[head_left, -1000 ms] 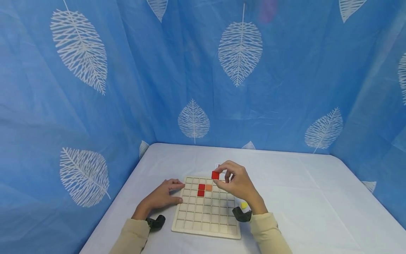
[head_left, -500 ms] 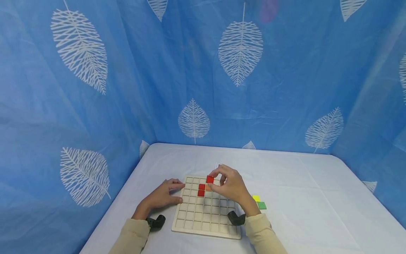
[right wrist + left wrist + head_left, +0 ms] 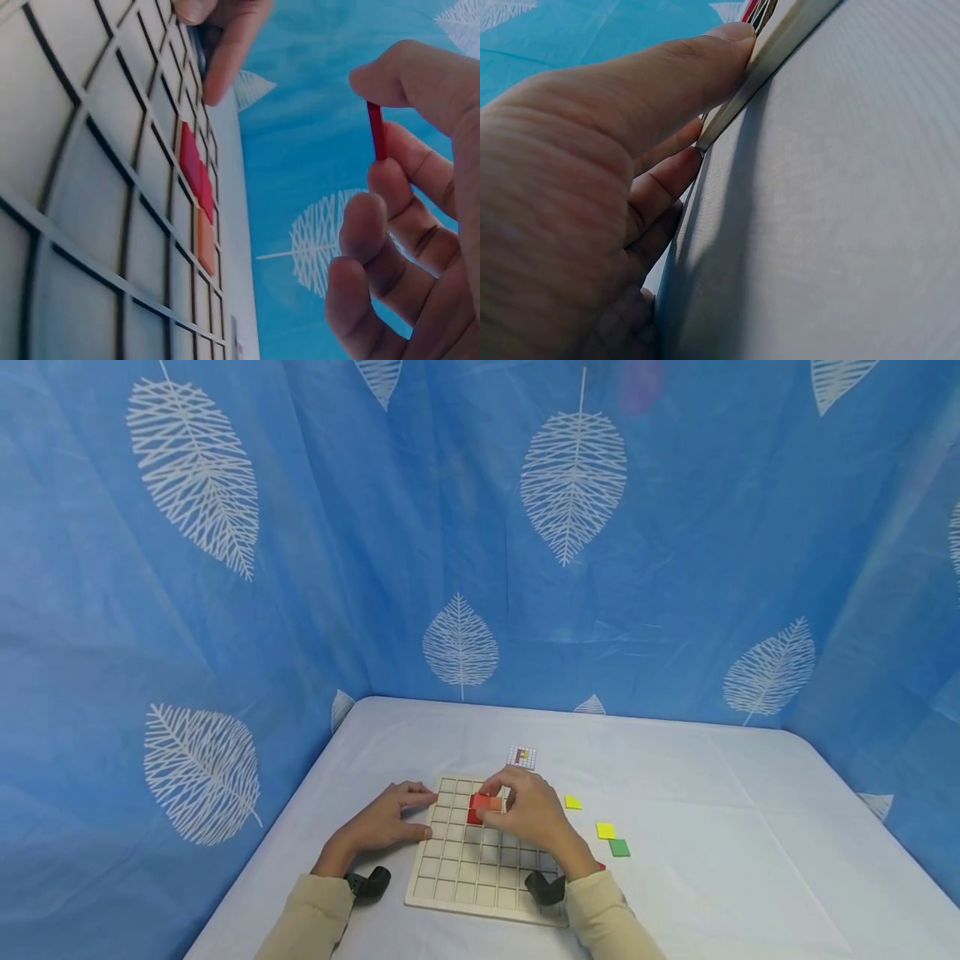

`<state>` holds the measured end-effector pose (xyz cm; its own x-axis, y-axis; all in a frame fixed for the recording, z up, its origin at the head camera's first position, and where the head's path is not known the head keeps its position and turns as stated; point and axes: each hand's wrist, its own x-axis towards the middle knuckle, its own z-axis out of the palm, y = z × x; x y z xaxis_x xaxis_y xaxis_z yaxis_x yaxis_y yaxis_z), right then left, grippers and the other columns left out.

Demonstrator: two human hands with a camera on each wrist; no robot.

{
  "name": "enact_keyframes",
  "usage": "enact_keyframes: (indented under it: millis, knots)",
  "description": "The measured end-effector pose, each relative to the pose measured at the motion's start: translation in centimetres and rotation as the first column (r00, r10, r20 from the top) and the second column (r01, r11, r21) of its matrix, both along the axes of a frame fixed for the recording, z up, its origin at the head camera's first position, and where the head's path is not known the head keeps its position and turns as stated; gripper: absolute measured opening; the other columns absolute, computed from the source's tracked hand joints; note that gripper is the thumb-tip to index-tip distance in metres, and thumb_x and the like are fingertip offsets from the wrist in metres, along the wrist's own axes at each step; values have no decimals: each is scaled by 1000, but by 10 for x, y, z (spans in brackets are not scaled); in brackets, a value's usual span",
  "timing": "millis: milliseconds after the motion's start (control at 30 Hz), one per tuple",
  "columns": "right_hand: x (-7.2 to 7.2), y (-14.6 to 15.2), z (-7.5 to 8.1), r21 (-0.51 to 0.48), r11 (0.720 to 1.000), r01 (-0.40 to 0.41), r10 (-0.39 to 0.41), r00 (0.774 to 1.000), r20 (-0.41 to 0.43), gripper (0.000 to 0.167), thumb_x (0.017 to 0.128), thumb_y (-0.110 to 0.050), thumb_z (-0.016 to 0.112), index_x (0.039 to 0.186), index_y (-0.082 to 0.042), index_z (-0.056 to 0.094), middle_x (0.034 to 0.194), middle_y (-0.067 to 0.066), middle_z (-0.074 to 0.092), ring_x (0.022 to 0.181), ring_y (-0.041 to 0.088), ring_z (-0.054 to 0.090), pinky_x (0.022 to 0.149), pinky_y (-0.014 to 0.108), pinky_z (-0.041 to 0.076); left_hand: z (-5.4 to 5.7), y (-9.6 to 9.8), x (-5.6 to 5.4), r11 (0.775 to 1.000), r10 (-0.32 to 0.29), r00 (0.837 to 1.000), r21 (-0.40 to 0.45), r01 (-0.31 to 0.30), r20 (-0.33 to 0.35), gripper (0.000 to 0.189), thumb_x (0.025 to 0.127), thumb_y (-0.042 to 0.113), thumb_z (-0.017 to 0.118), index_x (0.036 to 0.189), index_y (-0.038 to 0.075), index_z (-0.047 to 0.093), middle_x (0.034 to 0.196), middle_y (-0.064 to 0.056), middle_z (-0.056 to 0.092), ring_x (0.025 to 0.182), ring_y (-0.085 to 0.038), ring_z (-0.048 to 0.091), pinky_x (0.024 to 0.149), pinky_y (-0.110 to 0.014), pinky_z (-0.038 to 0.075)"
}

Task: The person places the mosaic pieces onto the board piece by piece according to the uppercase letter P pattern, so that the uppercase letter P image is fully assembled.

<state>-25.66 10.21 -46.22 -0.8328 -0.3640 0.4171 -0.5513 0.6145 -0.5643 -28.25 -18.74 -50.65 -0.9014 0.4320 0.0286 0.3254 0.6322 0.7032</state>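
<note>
A pale gridded board (image 3: 450,868) lies on the white table. My left hand (image 3: 382,821) rests at its left side, thumb and fingertips touching the rim with the fingers fairly straight. Between thumb and forefinger, my right hand (image 3: 534,810) pinches a red square tile (image 3: 377,131), held above the upper part of the board. The right wrist view shows that tile on edge, apart from the board. Red tiles (image 3: 190,159) and an orange tile (image 3: 204,240) sit in neighbouring cells. In the head view, the held tile and fingers partly cover them.
Behind the board lies a small printed grid card (image 3: 522,757). To its right are a rounded yellow piece (image 3: 572,802), a yellow square tile (image 3: 606,831) and a green tile (image 3: 619,847). Something red (image 3: 601,865) peeks out behind the right wrist.
My right hand has carried the red tile left and down, over the red tiles on the board. The card and loose pieces on the right have come into fuller view. My left hand stays put.
</note>
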Motion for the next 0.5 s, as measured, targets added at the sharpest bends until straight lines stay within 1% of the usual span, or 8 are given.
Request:
enact_keyframes:
  millis: [100,267,500]
  knots:
    - [1,-2,-3,38,999,-2,1,999,40,17,78,-29,81,92,-29,72,91,-12,68,60,0,51,55,21,45,0,1,0,1000,-5,1000,12,5,6,65,80,36,83,138,14,62,143,-10,52,142,-37,37,116,-63,29]
    - [0,-5,-8,104,995,-11,6,999,48,19,76,-29,81,93,-29,73,90,-17,67,64,-1,51,58,20,44,-1,2,-1,1000,-10,1000,6,10,-4,65,80,37,83,138,15,63,142,-9,53,141,-36,38,115,-63,30]
    - [1,-10,-14,101,995,-7,0,997,76,16,78,-32,80,92,-29,73,88,-17,67,81,9,63,67,23,47,0,0,0,1000,8,1000,3,-8,-2,65,79,36,84,138,14,63,144,-8,53,143,-37,37,115,-63,29]
